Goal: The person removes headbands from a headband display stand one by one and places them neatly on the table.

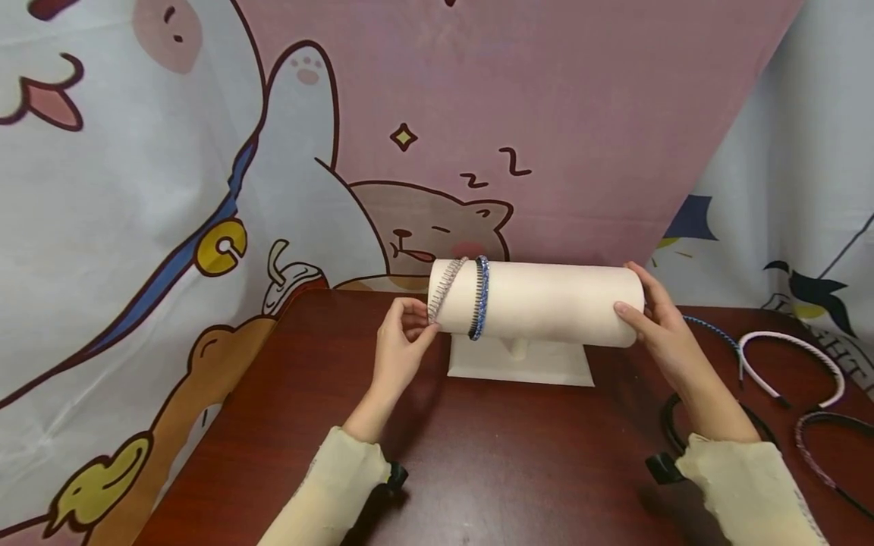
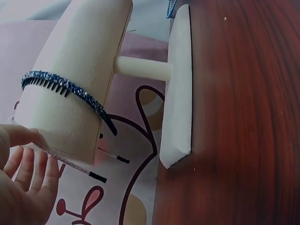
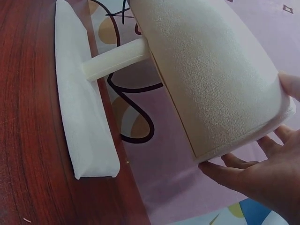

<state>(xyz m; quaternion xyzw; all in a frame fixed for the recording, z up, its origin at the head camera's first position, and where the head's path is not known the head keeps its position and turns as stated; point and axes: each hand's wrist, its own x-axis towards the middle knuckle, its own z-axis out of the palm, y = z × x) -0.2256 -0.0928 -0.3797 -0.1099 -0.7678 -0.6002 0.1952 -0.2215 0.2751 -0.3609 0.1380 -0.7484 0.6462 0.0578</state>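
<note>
A: What is the left hand (image 1: pixel 401 337) doing?

B: It pinches the pink headband (image 1: pixel 447 288) between thumb and fingers, right at the left end of the big white roll (image 1: pixel 553 303).

A: And the right hand (image 1: pixel 658 326)?

B: It grips the other end of the roll. The thumb is on the front and the fingers go around the end.

A: Where is the pink headband?

B: It sits over the left end of the roll, and it leans: its top tips to the right. From the left wrist you can see its two dark tips poking out under the roll.

A: Is anything next to it?

B: Yes, a sparkly blue headband (image 1: pixel 481 296). It goes around the roll just beside the pink one and stands up straighter. It has little black teeth.

A: What holds the roll up?

B: A short post (image 1: pixel 520 349) on a flat white base (image 1: pixel 519 371). The base sits on the shiny red-brown table (image 1: pixel 519 455).

A: What else is on the table?

B: More headbands, over by the right arm. One is white (image 1: pixel 771 334), and a dark one (image 1: pixel 668 417) is partly hidden under the arm.
</note>
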